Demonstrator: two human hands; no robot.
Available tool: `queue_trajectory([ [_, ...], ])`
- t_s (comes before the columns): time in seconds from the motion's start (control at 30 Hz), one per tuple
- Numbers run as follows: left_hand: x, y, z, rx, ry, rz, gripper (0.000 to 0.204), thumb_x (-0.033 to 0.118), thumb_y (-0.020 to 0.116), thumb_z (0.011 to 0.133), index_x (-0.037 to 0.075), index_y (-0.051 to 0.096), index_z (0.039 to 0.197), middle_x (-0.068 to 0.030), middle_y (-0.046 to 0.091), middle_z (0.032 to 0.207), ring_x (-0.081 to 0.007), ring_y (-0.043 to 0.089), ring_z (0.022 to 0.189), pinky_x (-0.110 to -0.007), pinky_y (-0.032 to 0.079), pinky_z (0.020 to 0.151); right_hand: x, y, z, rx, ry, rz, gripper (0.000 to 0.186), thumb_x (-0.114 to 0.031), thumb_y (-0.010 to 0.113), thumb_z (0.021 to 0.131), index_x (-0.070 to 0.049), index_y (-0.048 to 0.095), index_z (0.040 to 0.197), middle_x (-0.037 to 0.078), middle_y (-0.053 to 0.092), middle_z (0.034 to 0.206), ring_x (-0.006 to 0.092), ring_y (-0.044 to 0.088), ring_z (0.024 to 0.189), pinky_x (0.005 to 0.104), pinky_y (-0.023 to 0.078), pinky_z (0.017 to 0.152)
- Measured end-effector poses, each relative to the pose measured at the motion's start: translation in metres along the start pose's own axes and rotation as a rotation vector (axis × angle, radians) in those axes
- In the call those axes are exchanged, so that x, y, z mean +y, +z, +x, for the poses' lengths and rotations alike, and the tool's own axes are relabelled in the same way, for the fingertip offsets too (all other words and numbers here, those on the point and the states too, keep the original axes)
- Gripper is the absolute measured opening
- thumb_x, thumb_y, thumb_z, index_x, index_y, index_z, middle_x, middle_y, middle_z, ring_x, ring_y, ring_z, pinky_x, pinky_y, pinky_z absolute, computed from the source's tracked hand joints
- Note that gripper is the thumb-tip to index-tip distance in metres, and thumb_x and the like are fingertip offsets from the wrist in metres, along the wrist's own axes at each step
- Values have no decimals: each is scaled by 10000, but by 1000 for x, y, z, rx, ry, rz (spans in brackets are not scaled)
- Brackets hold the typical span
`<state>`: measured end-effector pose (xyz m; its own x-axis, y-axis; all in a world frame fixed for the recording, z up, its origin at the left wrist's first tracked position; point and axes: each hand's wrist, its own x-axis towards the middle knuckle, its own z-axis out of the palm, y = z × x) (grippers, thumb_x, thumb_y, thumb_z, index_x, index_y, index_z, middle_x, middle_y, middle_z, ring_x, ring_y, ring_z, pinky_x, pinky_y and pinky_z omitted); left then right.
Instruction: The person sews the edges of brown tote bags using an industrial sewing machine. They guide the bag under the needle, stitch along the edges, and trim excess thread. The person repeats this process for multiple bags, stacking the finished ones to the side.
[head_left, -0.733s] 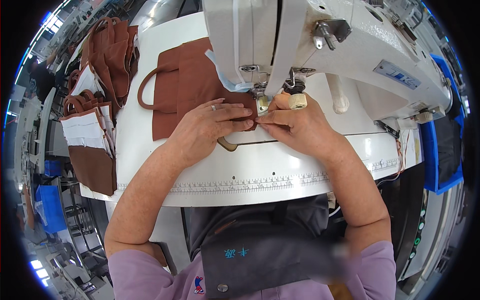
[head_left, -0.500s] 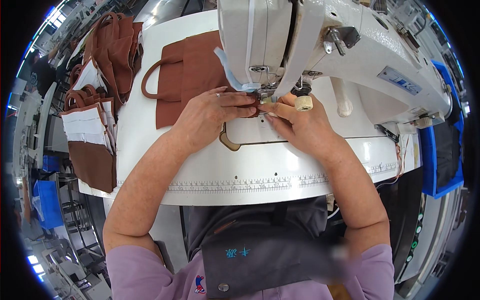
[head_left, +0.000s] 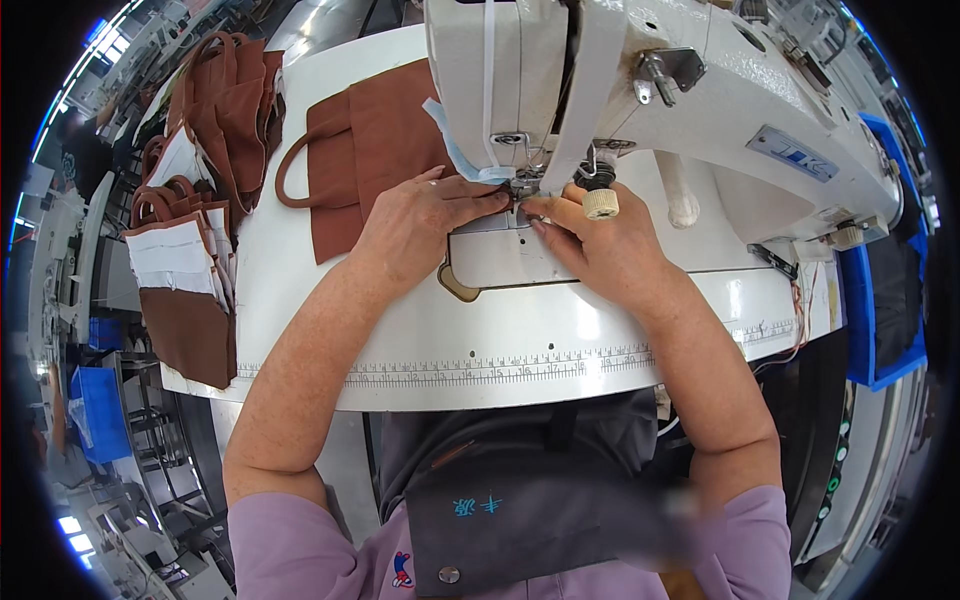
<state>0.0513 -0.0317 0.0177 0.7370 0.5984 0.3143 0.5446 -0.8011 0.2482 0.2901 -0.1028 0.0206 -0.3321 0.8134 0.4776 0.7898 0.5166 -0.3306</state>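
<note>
A brown fabric bag panel (head_left: 375,115) with a looped handle (head_left: 292,172) lies on the white sewing table, left of the sewing machine (head_left: 590,90). My left hand (head_left: 410,222) rests flat on its near part, fingers stretched toward the presser foot (head_left: 520,187). On the other side of the foot is my right hand (head_left: 610,245), its index fingertip close to the needle area. Its thumb sits slightly apart from that finger, and nothing shows between them. The machine's knob hides some right fingers. Under the foot, the fabric's edge is mostly covered by my fingertips.
Brown bag pieces with handles and white lining (head_left: 180,255) are stacked at the table's left edge. A printed ruler strip (head_left: 500,370) runs along the front. The white knee-shaped post (head_left: 680,205) stands right of my hand. Blue bins (head_left: 880,365) flank the table.
The bag panel has shifted and turned slightly, its handle now farther left. Brown fabric that showed below my left fingertips is gone from there, baring the metal plate. My left fingers have drawn closer together.
</note>
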Motion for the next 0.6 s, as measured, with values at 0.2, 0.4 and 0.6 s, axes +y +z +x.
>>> queue_trajectory([
  [0.2,21,6,-10,48,51,126,505,-43,584,842,66,697,1321,-114,703,1343,-301,650,1270,-433,525,1095,-2,2,1,41,-20,13,170,-105,734,867,-77,769,1032,116,697,806,327,690,719,463,542,699],
  [0.4,31,7,-15,7,2,147,549,-7,605,849,32,625,1396,-166,637,1435,-328,597,1353,-461,470,1155,0,4,-2,29,-42,-44,217,-87,728,840,-93,779,1051,118,692,812,320,693,742,464,548,681],
  [0.6,32,11,-12,3,-4,179,516,-10,583,868,18,632,1381,-175,648,1415,-328,604,1345,-458,475,1149,1,6,-3,16,-17,-60,211,-122,717,876,-116,790,1074,127,682,802,326,693,747,460,551,677],
])
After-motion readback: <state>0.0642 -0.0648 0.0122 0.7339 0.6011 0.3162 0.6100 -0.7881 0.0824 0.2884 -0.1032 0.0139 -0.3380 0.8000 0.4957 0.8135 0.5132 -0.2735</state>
